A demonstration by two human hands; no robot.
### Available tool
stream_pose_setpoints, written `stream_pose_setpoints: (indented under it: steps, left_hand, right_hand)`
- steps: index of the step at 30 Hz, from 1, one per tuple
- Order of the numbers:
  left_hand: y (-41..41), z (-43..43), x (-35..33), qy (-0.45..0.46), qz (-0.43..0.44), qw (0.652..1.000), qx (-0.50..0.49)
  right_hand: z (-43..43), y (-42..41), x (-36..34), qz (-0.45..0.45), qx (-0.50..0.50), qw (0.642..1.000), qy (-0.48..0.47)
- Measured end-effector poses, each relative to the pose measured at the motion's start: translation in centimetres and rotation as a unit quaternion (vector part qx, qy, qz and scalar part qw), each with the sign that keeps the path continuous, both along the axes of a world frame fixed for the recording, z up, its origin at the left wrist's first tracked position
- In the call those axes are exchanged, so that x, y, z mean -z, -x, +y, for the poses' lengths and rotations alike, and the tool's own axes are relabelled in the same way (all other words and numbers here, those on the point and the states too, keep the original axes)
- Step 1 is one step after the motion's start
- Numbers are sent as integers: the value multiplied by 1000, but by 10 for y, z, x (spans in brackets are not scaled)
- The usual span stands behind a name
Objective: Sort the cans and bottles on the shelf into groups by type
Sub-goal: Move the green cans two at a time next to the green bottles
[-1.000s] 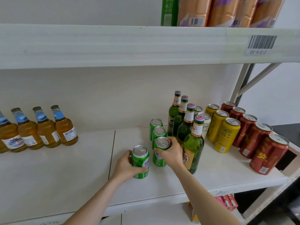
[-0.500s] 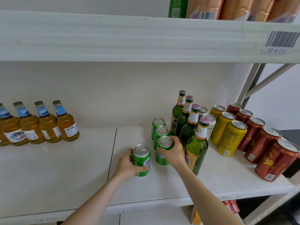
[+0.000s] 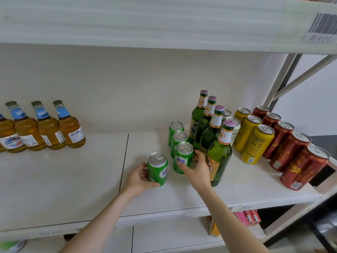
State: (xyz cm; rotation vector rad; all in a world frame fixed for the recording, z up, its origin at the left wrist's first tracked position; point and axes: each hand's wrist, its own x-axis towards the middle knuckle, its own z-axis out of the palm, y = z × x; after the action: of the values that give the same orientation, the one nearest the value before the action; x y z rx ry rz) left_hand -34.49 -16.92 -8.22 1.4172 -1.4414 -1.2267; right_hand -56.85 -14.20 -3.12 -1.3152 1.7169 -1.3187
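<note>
Green bottles [image 3: 219, 156] crowd the green cans [image 3: 179, 139], perhaps touching.

An upper shelf board [image 3: 145, 24] spans the top, with a barcode label [image 3: 321, 28] stuck on its front edge at the right (a short code is printed under the bars). Behind is a plain pale wall [image 3: 127, 88]. At the right, an upright post [image 3: 279, 79] meets a diagonal brace [image 3: 306, 76]. On the lower level are pink packs [image 3: 248, 217], with an orange carton [image 3: 214, 229] near them. A blurred green object [image 3: 11, 246] shows bottom left.
</note>
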Motion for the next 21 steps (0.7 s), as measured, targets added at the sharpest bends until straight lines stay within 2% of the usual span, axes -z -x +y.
stream_pose_setpoints:
  steps: [4,11,21]
  left_hand:
    - [5,2,1,-5,12,1000,17]
    - [25,11,1,-1,7,998,58]
    - [65,18,-6,22,-26,993,114]
  right_hand:
    - [19,-9,4,16,-7,1000,25]
    - [42,-18,10,-12,-97,995,5]
    - [52,7,14,-56,-50,997,24]
